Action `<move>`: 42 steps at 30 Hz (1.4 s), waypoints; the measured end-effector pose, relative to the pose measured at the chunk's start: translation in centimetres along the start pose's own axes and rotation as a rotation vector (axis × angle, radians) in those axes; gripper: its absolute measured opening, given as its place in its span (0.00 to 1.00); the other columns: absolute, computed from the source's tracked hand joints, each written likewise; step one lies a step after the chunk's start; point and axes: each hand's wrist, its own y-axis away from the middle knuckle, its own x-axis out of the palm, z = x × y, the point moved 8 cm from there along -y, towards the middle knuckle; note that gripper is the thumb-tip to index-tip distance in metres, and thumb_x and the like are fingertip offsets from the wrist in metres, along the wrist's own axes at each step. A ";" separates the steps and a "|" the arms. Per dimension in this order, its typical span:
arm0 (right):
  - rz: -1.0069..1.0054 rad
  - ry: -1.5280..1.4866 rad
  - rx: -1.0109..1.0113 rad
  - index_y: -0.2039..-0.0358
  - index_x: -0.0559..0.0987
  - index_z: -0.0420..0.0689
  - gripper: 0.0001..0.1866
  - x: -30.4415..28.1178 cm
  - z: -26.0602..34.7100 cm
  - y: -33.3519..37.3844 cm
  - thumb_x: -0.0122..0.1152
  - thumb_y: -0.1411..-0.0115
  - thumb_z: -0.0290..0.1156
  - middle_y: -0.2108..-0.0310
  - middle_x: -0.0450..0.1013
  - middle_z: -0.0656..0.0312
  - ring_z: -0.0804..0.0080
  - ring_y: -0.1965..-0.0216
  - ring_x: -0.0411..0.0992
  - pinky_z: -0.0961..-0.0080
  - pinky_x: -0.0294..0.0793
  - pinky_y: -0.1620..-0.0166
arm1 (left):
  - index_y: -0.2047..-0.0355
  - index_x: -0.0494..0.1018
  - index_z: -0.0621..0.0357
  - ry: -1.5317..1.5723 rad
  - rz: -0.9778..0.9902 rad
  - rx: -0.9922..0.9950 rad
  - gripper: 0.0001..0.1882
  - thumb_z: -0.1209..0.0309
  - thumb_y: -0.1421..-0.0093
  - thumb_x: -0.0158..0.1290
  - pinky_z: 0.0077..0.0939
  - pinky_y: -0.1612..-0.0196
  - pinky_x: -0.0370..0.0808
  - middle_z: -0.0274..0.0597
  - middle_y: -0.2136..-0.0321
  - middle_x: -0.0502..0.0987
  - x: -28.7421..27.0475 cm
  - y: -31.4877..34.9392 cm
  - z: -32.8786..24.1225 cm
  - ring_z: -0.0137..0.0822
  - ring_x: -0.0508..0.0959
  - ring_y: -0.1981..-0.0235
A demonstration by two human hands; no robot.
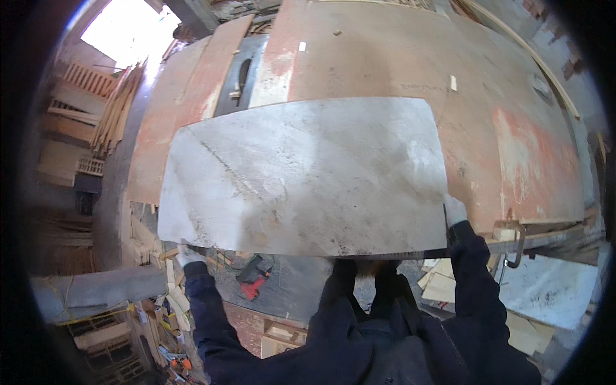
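Board: a large pale grey sheet (301,176), scuffed and scratched, lies flat across the near part of the tabletop, its near edge hanging just past the tabletop's front toward the person.
Left hand: the left hand (187,254) is at the board's near left corner, fingers curled under and around the edge, gripping it; the dark sleeve runs down to the lower edge of the view.
Right hand: the right hand (454,209) is at the board's near right corner, fingers closed on the right edge of the board, thumb side up.
Tabletop: a wide reddish-brown wooden tabletop (513,128), worn and patched with pale dust, carries the board; small wood chips lie on it beyond the board.
Saw slot: a dark metal plate with a slot (240,77) sits in the tabletop, beyond the board's far left corner and apart from it.
Clamp: a metal clamp (513,240) hangs on the tabletop's front edge, just beside the right hand.
Floor: a red and black power tool (253,277) lies on the floor below the board's near edge, between the two arms.
Left side: stacks of wooden slats (115,109) stand well apart from the tabletop.
Right side: pale offcut boards (552,289) lie low beside the tabletop.
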 end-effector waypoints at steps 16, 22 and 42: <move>-0.300 -0.116 0.224 0.60 0.85 0.40 0.32 -5.6 -10.5 -4.8 0.52 0.37 0.60 0.61 0.81 0.42 0.42 0.58 0.78 0.55 0.75 0.56 | 0.56 0.79 0.52 -0.412 0.347 -0.299 0.20 0.50 0.32 0.54 0.29 0.78 0.70 0.35 0.68 0.83 3.9 7.7 3.2 0.35 0.78 0.77; -0.312 0.196 0.380 0.58 0.85 0.41 0.30 -11.9 -7.6 -1.7 0.55 0.38 0.57 0.62 0.81 0.44 0.46 0.57 0.79 0.57 0.74 0.50 | 0.62 0.80 0.54 -0.914 0.084 -0.118 0.18 0.52 0.37 0.60 0.26 0.68 0.71 0.36 0.69 0.80 0.6 5.0 -0.4 0.34 0.78 0.70; -0.243 0.325 -0.459 0.48 0.80 0.42 0.24 -3.2 28.0 -25.9 0.50 0.31 0.48 0.48 0.76 0.47 0.47 0.42 0.70 0.57 0.68 0.39 | 0.56 0.81 0.72 -0.602 0.051 0.222 0.28 0.52 0.35 0.59 0.29 0.59 0.77 0.41 0.60 0.83 0.2 -16.9 -8.1 0.34 0.80 0.63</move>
